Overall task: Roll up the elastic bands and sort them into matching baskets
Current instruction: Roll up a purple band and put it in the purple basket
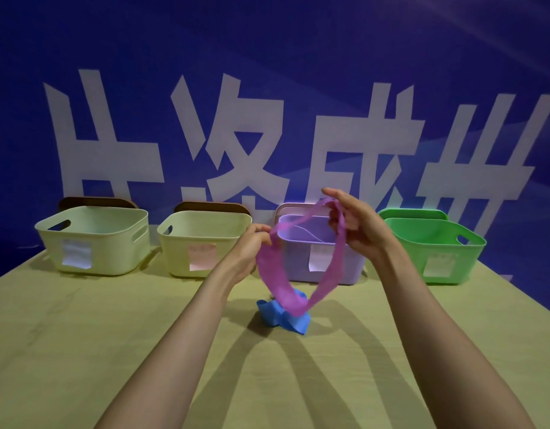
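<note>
The left hand [252, 246] and the right hand [360, 230] both pinch the purple band [273, 280], not yet rolled, before the purple basket [355, 267]; rolling should begin next.

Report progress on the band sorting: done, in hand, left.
Done: no rolled band shows in any basket, though their insides are partly hidden. In hand: left hand and right hand hold the purple band as an open, unrolled loop. Left: roll it and drop it in the purple basket; the blue band lies crumpled on the table.
</note>
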Demonstrator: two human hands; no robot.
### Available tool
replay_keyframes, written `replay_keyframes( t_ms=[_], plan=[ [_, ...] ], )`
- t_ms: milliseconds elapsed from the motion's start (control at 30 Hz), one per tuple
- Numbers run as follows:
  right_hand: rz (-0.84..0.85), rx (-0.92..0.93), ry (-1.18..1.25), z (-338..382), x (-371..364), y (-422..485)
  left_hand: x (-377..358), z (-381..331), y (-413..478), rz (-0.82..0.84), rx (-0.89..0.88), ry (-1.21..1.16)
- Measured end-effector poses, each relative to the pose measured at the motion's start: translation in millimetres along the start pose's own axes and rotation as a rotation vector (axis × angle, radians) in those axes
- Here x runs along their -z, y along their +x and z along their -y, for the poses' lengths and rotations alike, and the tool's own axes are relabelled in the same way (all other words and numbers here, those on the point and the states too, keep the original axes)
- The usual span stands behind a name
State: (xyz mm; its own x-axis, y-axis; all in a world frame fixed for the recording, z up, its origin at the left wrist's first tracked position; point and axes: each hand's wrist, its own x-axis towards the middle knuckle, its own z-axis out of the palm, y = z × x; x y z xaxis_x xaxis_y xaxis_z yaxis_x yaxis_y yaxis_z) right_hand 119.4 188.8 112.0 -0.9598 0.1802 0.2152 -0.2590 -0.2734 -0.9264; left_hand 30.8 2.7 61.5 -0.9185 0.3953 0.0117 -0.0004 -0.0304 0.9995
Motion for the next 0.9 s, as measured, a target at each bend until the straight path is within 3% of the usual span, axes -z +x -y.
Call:
replay_keyframes(
  t_ms=[133,233,367,467,633,733,833,900],
  plan=[
    [0.033,-0.054,0.209,8,-10,-4,5,2,-9,0.161,0.029,0.134],
    [0.016,0.0,-0.125,9,-19,-5,2,-4,-21,0.306,0.002,0.066],
    [0.042,0.014,-0.29,13,-27,-12,-4,-21,-31,0.18,-0.199,-0.223],
    [0.055,0.031,-0.349,15,-31,-17,-7,-28,-37,0.22,-0.254,-0.113],
    [0.063,0.088,-0.39,19,-27,-22,-15,-33,-40,0.111,-0.419,-0.051],
    [0.027,0.123,-0.657,18,-27,-26,-18,-40,-41,0.037,-0.523,-0.03],
    [-0.142,0.261,-1.016,18,-33,-25,-20,-45,-43,-0.017,-0.595,0.055],
    [-0.199,0.309,-1.083,21,-35,-24,-21,-46,-43,-0.056,-0.619,0.099]
  ],
)
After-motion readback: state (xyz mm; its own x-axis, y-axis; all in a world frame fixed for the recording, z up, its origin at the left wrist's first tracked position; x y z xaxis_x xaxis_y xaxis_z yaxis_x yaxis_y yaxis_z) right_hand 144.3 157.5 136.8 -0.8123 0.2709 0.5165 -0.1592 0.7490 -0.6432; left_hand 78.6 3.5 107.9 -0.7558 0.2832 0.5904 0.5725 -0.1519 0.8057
